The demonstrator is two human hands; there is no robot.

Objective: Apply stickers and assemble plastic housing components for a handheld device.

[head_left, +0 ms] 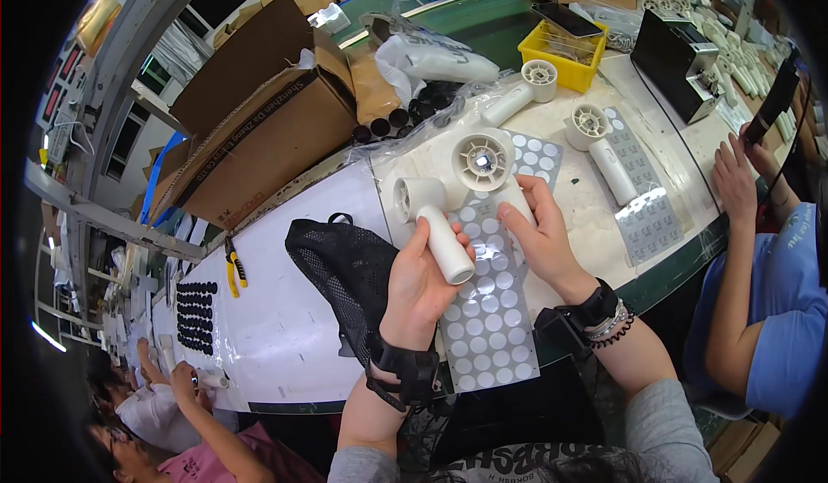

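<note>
White fans (422, 197) are hovering at the nearest sticker sheet's (490, 341) far end, left grip (418, 283) pinching one handle (448, 248), right grip (545, 240) another.

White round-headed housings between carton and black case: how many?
4: one housing in left hand, one in right hand, one by yellow bin, one overlapping rightmost sheet; more may be hidden.
</note>
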